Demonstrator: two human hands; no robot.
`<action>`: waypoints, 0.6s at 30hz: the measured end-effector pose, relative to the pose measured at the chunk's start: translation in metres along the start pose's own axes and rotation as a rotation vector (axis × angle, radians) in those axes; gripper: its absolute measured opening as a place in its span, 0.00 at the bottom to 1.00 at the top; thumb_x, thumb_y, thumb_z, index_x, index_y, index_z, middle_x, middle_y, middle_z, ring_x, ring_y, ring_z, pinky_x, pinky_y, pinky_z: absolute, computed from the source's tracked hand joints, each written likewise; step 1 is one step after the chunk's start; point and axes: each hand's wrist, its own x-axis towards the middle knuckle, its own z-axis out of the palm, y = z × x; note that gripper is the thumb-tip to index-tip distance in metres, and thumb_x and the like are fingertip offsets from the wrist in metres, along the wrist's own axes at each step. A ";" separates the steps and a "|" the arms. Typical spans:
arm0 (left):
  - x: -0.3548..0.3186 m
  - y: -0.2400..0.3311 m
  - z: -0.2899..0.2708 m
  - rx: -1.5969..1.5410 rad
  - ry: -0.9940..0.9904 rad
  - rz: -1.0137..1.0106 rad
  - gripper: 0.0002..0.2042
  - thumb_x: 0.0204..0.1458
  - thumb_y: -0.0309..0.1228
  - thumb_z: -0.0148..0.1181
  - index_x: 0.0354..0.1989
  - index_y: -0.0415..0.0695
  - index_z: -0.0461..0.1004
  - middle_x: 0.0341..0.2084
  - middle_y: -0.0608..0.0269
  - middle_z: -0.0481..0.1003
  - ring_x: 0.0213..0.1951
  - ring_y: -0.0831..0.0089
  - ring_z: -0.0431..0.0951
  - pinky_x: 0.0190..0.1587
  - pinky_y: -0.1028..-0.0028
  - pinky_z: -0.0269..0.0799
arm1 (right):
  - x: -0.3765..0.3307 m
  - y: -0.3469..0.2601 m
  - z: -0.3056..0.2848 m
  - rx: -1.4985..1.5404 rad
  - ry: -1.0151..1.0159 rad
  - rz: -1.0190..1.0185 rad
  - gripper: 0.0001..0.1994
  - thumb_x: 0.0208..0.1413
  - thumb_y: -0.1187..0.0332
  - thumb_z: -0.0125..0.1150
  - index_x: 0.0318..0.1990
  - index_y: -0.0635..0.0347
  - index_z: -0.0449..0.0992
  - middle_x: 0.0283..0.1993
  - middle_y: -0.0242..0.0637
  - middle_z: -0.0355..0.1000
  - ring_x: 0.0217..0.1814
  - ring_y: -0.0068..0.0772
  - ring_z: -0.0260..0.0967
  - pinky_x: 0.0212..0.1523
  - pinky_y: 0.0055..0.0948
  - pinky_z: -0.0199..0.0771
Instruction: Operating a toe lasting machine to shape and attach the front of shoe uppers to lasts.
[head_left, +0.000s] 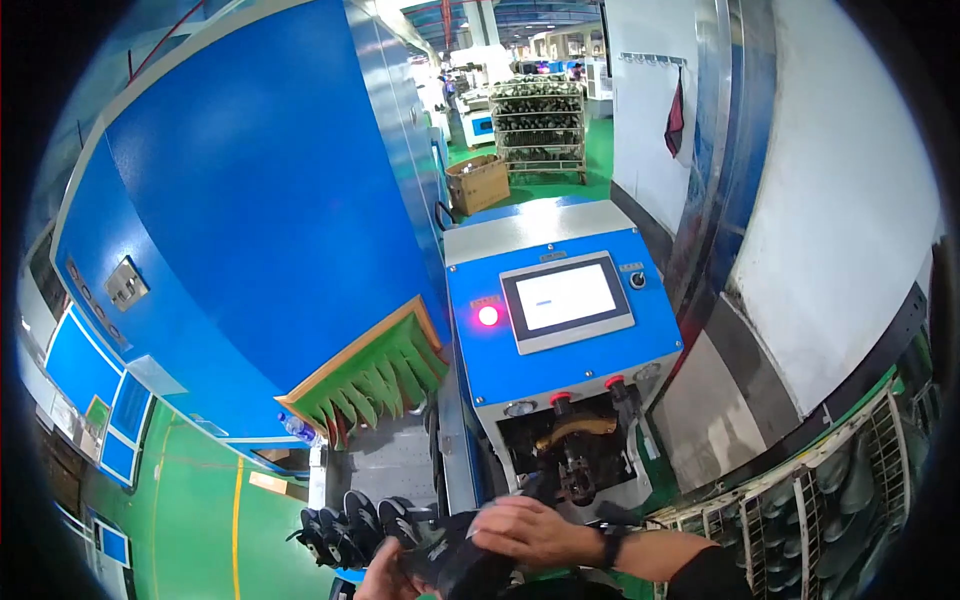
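The fingers of the right hand (530,530) lie curled over the top of a dark shoe (462,565), clamped on it from above; a dark watch (610,547) sits on that wrist. The left hand (385,582) comes up from the lower edge and its fingers close on the same shoe from beneath, though most of that hand is cut off by the frame. The shoe sits low in the picture, just in front of the opening of a blue machine (560,350).

In that opening hangs a brass-coloured clamp piece (578,430), with two red knobs above it, a lit red button (488,315) and a pale touch screen (566,297) higher up.

To handle the shoe well here, I judge both hands should keep it level and square to the opening — a tilted shoe would likely seat crooked — and the fingers should stay clear of the clamp.

To the left a row of dark shoes (350,525) rests on a conveyor coming out under green strip curtains (380,380). To the right stands a rack of dark soles (840,500).
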 end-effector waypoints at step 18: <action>0.132 -0.168 0.018 1.283 -0.197 -0.220 0.40 0.45 0.51 0.80 0.56 0.27 0.76 0.47 0.43 0.81 0.48 0.55 0.82 0.54 0.63 0.76 | -0.207 -0.053 -0.039 1.034 0.280 1.158 0.31 0.59 0.69 0.70 0.70 0.59 0.66 0.59 0.39 0.77 0.57 0.27 0.76 0.58 0.32 0.78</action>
